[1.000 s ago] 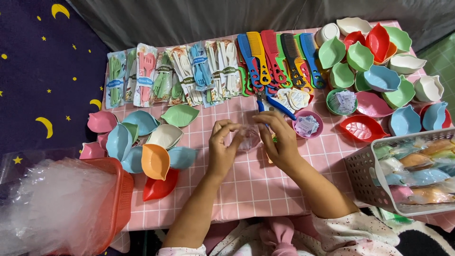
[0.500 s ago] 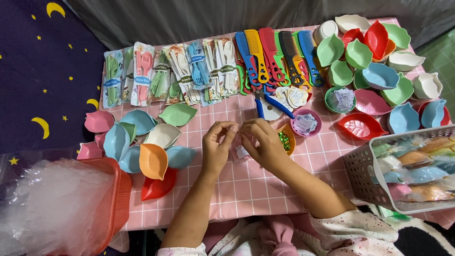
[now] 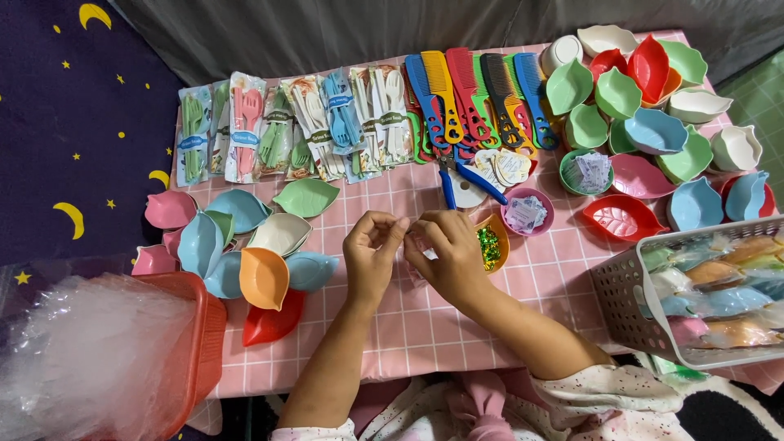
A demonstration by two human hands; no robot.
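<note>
Head view, looking down on a pink checked tablecloth [image 3: 490,327] crowded with small wares. Left hand [image 3: 370,253] and right hand [image 3: 445,253] raised together just above the cloth, fingertips [image 3: 398,229] meeting and pinching something small and clear between them — too small to tell what it is. Just beside the right hand, touching its far edge in the picture, an orange leaf-shaped dish [image 3: 492,242] with green and gold bits inside; beyond it a small round purple bowl [image 3: 527,211] of little packets and blue-handled pliers [image 3: 457,175]. Along the far side, a row of packaged fork-and-spoon sets [image 3: 286,126] and coloured combs [image 3: 478,94]. To the left, a cluster of leaf-shaped dishes [image 3: 237,245] — pink, blue, green, orange, red; more of them heaped at far right [image 3: 653,106]. Near left, a red basket [image 3: 200,351] stuffed with clear plastic bags [image 3: 90,359]; near right, a white basket [image 3: 645,314] of wrapped bundles.
</note>
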